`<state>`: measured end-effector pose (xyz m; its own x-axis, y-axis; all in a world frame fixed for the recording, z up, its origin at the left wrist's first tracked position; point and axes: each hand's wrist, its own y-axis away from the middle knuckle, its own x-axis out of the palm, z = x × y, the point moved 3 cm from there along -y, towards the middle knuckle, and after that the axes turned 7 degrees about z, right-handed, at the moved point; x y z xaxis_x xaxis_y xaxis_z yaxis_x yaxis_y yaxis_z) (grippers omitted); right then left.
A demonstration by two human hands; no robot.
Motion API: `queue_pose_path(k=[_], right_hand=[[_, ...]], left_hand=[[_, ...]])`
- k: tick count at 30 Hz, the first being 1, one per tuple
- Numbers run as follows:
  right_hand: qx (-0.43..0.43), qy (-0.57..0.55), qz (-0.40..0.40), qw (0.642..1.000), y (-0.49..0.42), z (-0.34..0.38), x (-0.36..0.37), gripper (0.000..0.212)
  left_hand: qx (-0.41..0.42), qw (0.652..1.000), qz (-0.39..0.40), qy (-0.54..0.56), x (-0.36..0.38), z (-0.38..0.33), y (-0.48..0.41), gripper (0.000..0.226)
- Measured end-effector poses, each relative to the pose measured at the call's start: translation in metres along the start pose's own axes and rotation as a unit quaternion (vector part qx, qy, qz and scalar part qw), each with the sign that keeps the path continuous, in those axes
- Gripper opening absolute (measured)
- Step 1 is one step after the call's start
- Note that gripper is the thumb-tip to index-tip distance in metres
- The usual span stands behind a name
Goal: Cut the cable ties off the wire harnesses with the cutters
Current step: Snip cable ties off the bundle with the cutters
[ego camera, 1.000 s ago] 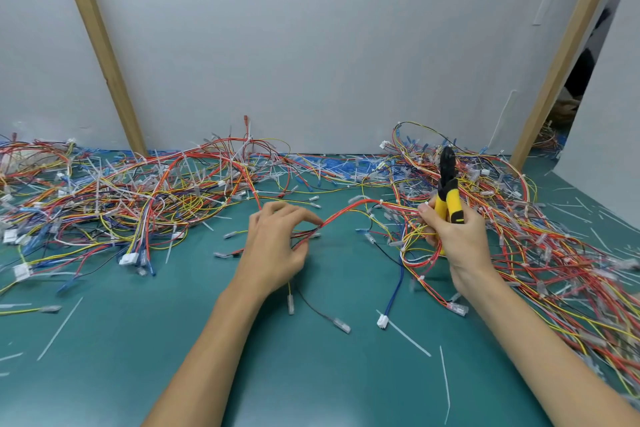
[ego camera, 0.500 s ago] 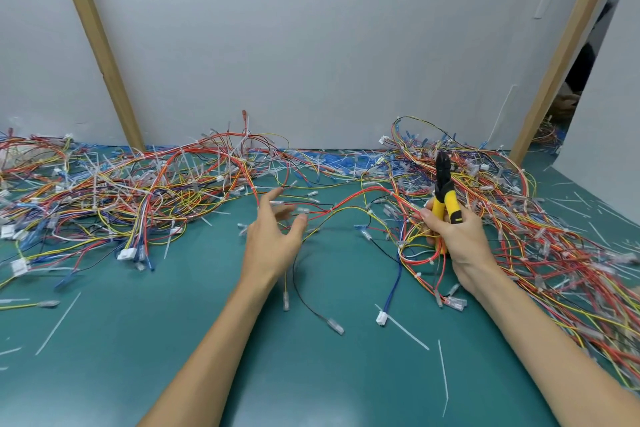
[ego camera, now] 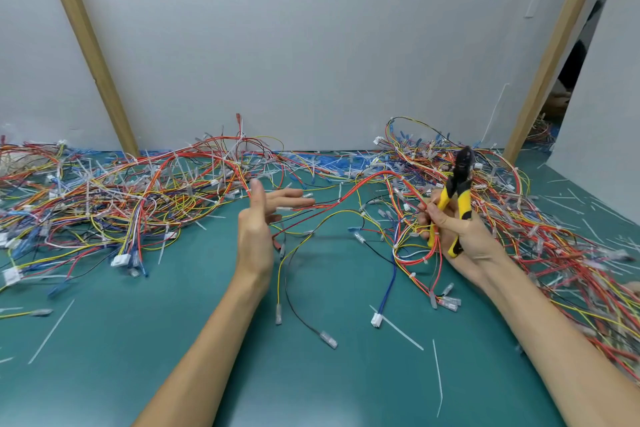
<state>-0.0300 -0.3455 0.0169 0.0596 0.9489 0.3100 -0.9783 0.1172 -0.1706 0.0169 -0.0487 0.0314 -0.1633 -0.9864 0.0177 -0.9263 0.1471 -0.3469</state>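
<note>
My right hand (ego camera: 460, 236) grips the yellow-and-black cutters (ego camera: 459, 184), jaws pointing up, and also holds part of a wire harness (ego camera: 412, 253) of red, yellow and white wires bound with white cable ties. That harness arcs left in a red wire (ego camera: 367, 180) toward my left hand (ego camera: 258, 225). The left hand is held edge-up with straight fingers pointing right, above the green table; wires pass by its fingertips, and none is gripped.
A big tangle of harnesses (ego camera: 114, 198) fills the left back of the green table (ego camera: 173, 340), another pile (ego camera: 561, 239) covers the right. Cut white ties (ego camera: 398, 331) and loose leads (ego camera: 304, 322) lie at the front. Wooden posts (ego camera: 90, 52) lean on the grey wall.
My left hand has let go of the red wire, opened its fingers and turned edge-up. The right hand with the cutters has shifted slightly, drawing the harness along.
</note>
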Motion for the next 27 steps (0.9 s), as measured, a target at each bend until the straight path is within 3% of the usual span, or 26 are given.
queue_pose_path(k=[3, 6, 8, 12, 16, 18, 21, 27], right_hand=[[-0.003, -0.07, 0.047, 0.996, 0.0, 0.007, -0.002, 0.015], [-0.016, -0.063, 0.085, 0.994, 0.002, 0.015, -0.002, 0.022], [-0.012, -0.048, 0.113, 0.992, 0.004, 0.017, 0.0, 0.022], [0.011, -0.049, 0.155, 0.987, 0.007, 0.018, 0.005, 0.016], [0.033, -0.037, 0.178, 0.983, 0.009, 0.017, 0.009, 0.013], [0.043, -0.033, 0.183, 0.982, 0.01, 0.015, 0.01, 0.011], [0.046, -0.026, 0.182, 0.982, 0.009, 0.015, 0.011, 0.011], [0.049, -0.009, 0.102, 0.994, 0.003, 0.006, 0.004, 0.013]], left_hand=[[-0.028, 0.997, -0.059, 0.034, -0.006, 0.004, -0.004, 0.069], [0.061, 0.991, -0.078, -0.085, -0.008, -0.003, -0.003, 0.036], [0.108, 0.983, -0.026, -0.144, 0.001, -0.009, 0.0, 0.014], [0.088, 0.968, 0.143, -0.186, 0.026, -0.003, 0.008, 0.032], [0.059, 0.943, 0.203, -0.258, 0.038, 0.007, 0.017, 0.032], [0.069, 0.937, 0.197, -0.281, 0.039, 0.007, 0.018, 0.021], [0.068, 0.958, 0.162, -0.225, 0.034, 0.004, 0.013, 0.01], [0.08, 0.98, 0.082, -0.161, 0.025, 0.001, 0.007, 0.007]])
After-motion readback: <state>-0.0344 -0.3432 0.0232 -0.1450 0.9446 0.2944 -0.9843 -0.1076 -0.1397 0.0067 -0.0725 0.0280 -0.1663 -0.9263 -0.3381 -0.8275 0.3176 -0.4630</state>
